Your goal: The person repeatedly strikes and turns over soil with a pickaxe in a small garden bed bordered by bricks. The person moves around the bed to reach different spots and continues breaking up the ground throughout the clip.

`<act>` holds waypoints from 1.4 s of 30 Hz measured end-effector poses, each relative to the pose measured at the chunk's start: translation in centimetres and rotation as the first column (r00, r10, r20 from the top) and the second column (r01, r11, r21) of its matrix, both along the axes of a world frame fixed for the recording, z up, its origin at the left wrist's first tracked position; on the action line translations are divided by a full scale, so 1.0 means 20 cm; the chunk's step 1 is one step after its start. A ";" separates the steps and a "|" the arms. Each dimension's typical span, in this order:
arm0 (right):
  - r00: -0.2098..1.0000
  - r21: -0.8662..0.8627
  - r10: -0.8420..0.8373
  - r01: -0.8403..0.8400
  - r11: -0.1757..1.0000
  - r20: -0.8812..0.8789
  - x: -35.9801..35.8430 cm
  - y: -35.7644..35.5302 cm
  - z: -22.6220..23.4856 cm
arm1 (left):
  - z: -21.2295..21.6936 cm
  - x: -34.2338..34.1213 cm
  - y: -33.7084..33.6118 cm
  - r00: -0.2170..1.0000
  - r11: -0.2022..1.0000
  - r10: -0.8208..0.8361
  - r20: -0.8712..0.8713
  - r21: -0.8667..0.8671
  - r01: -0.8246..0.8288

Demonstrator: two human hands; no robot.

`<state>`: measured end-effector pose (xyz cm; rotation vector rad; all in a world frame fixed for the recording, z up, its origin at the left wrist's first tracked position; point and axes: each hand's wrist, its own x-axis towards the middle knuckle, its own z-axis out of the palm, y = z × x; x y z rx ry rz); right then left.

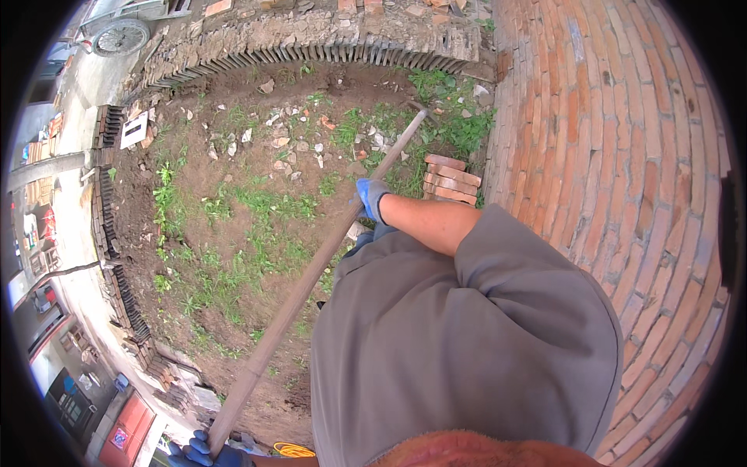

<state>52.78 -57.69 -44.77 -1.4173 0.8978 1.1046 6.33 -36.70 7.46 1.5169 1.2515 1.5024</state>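
Note:
A long wooden-handled hoe (296,310) runs slantwise across the view, from the lower left to the upper right. Its narrow metal head, seen nearly edge-on, rests among weeds at the far end. My right hand (373,199), in a blue and grey glove, is wrapped around the middle of the handle. Down at the lower left edge, my left hand (204,451), in a dark blue glove, is closed around the handle's near end. Weeds (272,204) and pale broken shards (282,142) are scattered over the soil beneath the handle.
A small stack of red bricks (451,185) sits right of the hoe, near a tall brick wall (607,179). Rows of upright tiles (311,56) edge the soil at the far side and left. A white plate (134,130) lies upper left; a yellow coil (294,450) is near the bottom.

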 end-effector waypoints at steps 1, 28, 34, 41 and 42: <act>0.997 0.032 -0.053 0.055 0.998 -0.058 -0.13 0.05 0.07 | 0.07 -0.08 0.04 0.996 0.995 0.007 -0.087 0.101 0.002; 0.995 0.045 -0.094 0.096 0.994 -0.041 -0.16 0.00 0.35 | 0.24 0.02 0.08 0.928 0.925 -0.370 0.051 0.120 0.362; 0.979 0.227 0.046 0.001 0.974 -0.201 -0.43 0.15 0.62 | 0.49 -0.20 0.24 0.944 0.880 -0.045 -0.326 0.434 0.192; 0.986 0.289 -0.061 0.104 0.952 -0.156 -0.33 0.07 0.59 | 0.25 -0.07 0.33 0.992 0.997 0.064 0.106 0.036 -0.069; 0.981 0.285 -0.100 0.144 0.948 -0.164 -0.30 0.05 0.59 | 0.19 -0.03 0.34 0.999 0.999 0.038 -0.030 -0.001 -0.038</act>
